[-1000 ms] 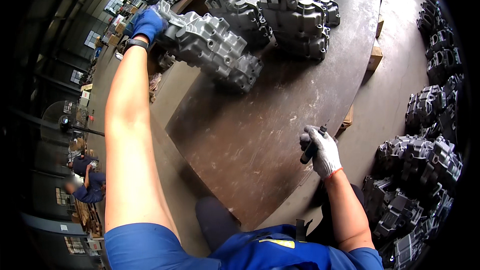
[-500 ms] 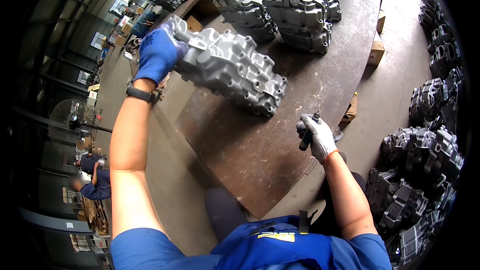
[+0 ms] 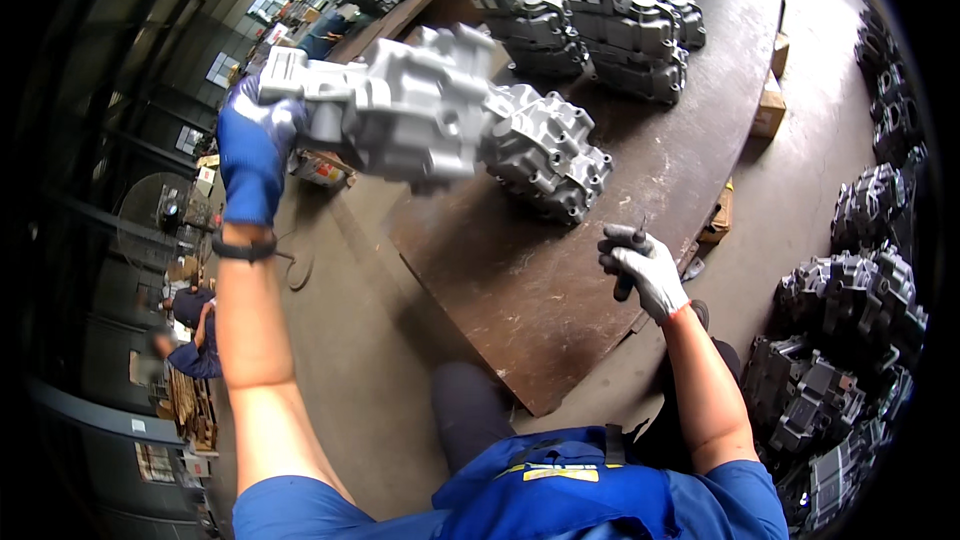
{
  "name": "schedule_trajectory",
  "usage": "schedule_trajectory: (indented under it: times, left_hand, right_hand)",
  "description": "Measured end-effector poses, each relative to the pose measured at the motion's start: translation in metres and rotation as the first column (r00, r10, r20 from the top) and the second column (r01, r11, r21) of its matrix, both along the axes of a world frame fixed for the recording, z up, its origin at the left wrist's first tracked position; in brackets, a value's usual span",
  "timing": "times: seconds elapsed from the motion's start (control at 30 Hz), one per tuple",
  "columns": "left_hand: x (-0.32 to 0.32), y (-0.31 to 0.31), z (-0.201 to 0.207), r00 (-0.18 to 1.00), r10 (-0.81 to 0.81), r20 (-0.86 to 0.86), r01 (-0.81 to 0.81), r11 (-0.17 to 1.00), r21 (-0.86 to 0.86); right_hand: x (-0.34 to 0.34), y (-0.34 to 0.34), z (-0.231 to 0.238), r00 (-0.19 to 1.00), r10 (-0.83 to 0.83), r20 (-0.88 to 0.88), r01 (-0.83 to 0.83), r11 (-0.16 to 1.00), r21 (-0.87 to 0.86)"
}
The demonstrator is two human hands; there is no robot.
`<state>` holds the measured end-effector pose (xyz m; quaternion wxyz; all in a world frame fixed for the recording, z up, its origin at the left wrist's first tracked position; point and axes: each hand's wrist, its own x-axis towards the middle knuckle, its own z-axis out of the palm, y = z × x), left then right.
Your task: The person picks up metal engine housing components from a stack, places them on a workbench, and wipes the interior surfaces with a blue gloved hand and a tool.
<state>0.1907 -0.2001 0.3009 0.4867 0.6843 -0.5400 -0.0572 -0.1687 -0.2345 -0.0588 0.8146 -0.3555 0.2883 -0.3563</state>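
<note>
My left hand [image 3: 255,145], in a blue glove, is closed around the narrow end of a grey cast-metal housing [image 3: 405,115], blurred by motion and raised at the table's left edge. Partly behind it, a second ribbed housing [image 3: 555,160] lies on the brown table [image 3: 480,290]. My right hand [image 3: 655,280] wears a white glove with dark fingertips. It grips a small dark handheld tool [image 3: 624,286] with a thin tip, over the table's right side. The tool's exact kind is unclear.
Several more housings [image 3: 630,30] stand upright at the table's far end. Stacks of castings [image 3: 800,390] line the floor at right, beyond cardboard boxes [image 3: 768,108] beside the table. A person [image 3: 195,335] sits at far left near a fan [image 3: 168,205].
My left hand has carried its housing leftward and turned it, uncovering the housing on the table. My right hand keeps its grip on the tool. The view has shifted slightly.
</note>
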Motion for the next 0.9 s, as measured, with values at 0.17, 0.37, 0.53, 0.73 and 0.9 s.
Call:
schedule_trajectory:
  times: [0.17,0.37,0.53,0.73,0.9]
  left_hand:
    - [-0.053,0.066,-0.041,0.996,-0.013,0.083,0.015,1.000,-0.021]
    - [-0.074,0.096,-0.179,0.849,-0.018,-0.528,0.104,0.986,0.134]
    - [-0.103,0.096,-0.326,0.460,0.170,-0.871,0.139,0.956,0.260]
    - [-0.119,0.132,-0.308,0.666,-0.115,-0.737,0.355,0.918,0.178]
    - [-0.130,0.172,-0.243,0.573,-0.260,-0.777,0.390,0.920,-0.020]
  right_hand:
    - [0.006,0.057,0.077,0.955,0.143,0.259,-0.153,0.988,0.019]
    - [-0.006,0.091,0.130,0.992,0.121,0.032,-0.123,0.989,0.082]
    - [0.000,0.086,0.155,0.985,-0.009,-0.173,0.000,0.999,-0.050]
    - [0.041,0.080,0.115,0.979,0.105,-0.177,-0.115,0.992,-0.046]
    - [0.072,0.095,0.136,0.899,0.295,-0.324,-0.373,0.904,-0.209]
